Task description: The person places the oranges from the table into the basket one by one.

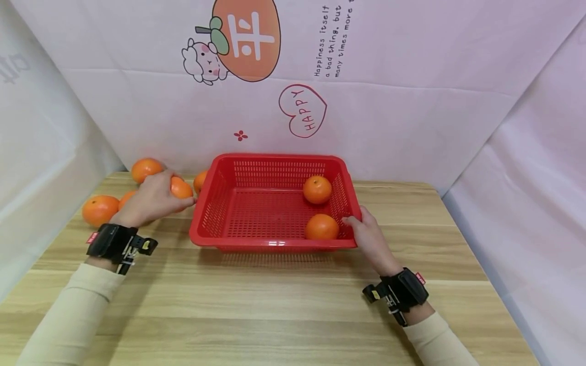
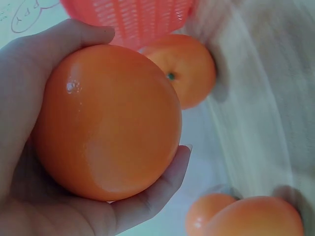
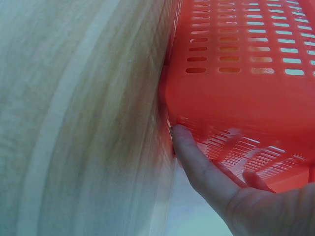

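Observation:
My left hand grips an orange, thumb and fingers curled around its sides. In the head view that orange is just left of the red plastic basket. On the basket's right end, my right hand holds the wall, with the thumb over the rim and fingers outside, low along the wall in the right wrist view. Inside the basket, toward its right end, sit an orange at the back and another orange at the front.
Several more oranges lie on the wooden table around my left hand: one at the back, one at the left, and one beside the basket. A white printed cloth hangs behind the table and along both sides.

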`<state>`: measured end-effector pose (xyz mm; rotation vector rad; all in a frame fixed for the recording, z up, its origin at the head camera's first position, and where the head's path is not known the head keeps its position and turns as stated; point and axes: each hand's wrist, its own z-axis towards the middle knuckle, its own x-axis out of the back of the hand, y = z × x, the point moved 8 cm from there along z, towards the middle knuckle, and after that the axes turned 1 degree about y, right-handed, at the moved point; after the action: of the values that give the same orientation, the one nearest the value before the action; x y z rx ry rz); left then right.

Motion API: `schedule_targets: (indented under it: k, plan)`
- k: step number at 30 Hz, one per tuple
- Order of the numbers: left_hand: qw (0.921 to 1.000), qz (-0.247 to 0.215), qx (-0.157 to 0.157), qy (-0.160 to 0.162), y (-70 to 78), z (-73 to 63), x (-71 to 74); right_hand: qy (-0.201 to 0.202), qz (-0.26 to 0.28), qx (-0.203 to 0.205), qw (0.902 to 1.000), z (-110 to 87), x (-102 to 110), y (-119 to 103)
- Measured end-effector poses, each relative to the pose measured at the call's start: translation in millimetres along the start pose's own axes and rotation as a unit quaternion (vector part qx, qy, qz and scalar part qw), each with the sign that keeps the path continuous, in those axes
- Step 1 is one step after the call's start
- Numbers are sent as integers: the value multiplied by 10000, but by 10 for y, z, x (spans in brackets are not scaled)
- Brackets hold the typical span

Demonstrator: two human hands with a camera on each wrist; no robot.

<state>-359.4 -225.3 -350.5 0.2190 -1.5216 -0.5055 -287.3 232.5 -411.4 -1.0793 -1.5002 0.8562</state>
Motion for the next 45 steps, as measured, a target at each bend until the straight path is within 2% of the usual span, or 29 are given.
schedule_targets:
  k: [9,16,27,35,41,45]
  plan:
    - [10000,0,25,-12,103,-32,62,-33,18,17,10000,-3,-6,1]
    - [9998,36,-125,142,145,-47,151,-2,10,51,10000,-8,-10,-3]
    - [9999,123,-113,45,276,-38,202,58,15,47,10000,2,-3,-7]
    - [9999,-120,-34,-76,355,-44,186,47,26,27,10000,2,-1,-2]
    - [9995,-97,-282,-36,491,4,188,10,17,34,10000,-6,-1,-6]
    - [9993,-147,-339,-50,573,47,173,-30,43,61,10000,-10,-1,-10]
